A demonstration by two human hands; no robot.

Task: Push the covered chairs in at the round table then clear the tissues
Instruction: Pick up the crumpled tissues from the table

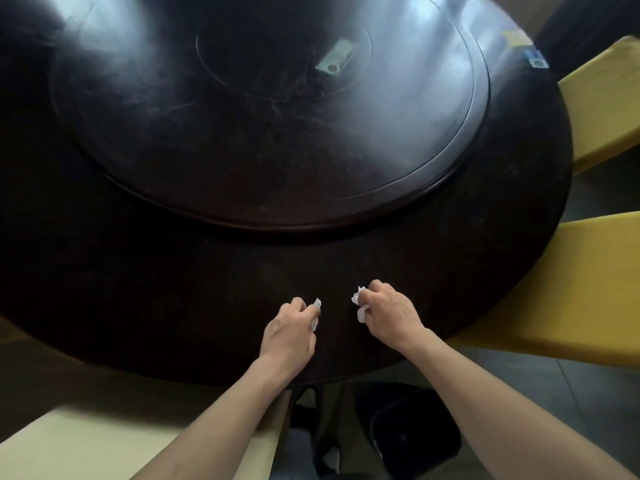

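Over the near edge of the dark round table, both of my hands hold crumpled white tissue. My left hand is closed on a small tissue that sticks out past its fingers. My right hand grips another crumpled tissue a short way to the right. Two chairs in yellow covers stand at the table's right side, one near and one farther back. A pale covered chair sits at the lower left, under my left forearm.
A large dark turntable fills the middle of the table, with a small pale object lying near its centre. Small packets lie at the far right rim. A black bin stands on the floor below the table edge.
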